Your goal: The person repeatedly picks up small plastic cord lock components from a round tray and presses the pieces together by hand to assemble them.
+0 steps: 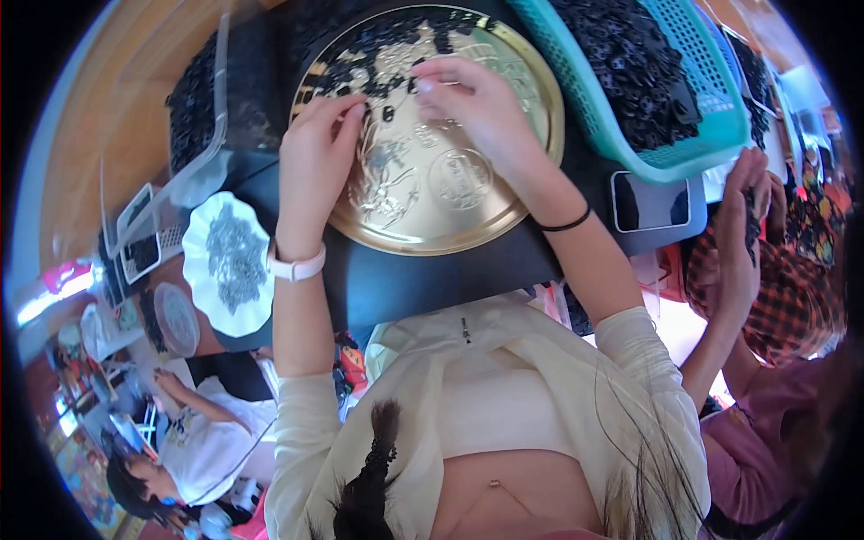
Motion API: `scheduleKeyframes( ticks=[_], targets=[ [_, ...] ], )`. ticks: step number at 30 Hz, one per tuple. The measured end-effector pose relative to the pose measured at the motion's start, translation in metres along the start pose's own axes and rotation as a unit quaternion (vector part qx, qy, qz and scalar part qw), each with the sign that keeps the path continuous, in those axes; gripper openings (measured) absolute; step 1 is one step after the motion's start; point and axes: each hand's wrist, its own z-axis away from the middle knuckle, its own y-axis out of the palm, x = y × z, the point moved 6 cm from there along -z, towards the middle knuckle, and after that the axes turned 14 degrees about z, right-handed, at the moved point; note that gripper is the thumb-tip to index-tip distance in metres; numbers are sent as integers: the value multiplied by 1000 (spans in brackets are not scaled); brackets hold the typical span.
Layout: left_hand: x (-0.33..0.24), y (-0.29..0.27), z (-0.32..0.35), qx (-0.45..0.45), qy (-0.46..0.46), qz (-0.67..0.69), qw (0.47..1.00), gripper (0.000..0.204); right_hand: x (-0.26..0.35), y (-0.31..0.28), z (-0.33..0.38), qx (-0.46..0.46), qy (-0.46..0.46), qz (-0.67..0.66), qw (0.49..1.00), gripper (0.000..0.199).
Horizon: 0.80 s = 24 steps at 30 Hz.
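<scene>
My left hand [315, 153] is over the left side of a round golden tray [432, 241] at the upper centre of the frame, forefinger and thumb drawn nearly together; I cannot tell whether they pinch anything. My right hand [477, 103] reaches in from the right, fingers bent and thumb close to the forefinger; a dark bit shows at the tips, but whether I grip it is too small to tell. Small black pieces [364, 45] lie scattered across the tray's upper part, and one loose black piece [389, 113] sits between my hands. A teal basket [585, 99] heaped with black parts [630, 76] fills the upper right, near a phone [650, 200]. At left-centre stands a white scalloped dish [198, 270] holding grey bits [236, 256].
</scene>
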Motion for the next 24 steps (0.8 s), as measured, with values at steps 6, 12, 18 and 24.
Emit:
scheduleKeyframes(
  ticks=[6, 12, 18, 24],
  targets=[
    [3, -2, 3, -2, -10, 0, 1000, 14, 0, 1, 4, 66, 58, 9, 996, 27],
    [6, 0, 2, -25, 44, -50, 997, 15, -1, -10, 0, 18, 64, -25, 998, 27],
    [1, 3, 3, -18, 90, -85, 992, 15, 1, -11, -2, 4, 66, -46, 997, 31],
    [-1, 5, 4, 3, 87, -102, 991, 15, 1, -21, -6, -13, 57, -65, 996, 30]
  ],
)
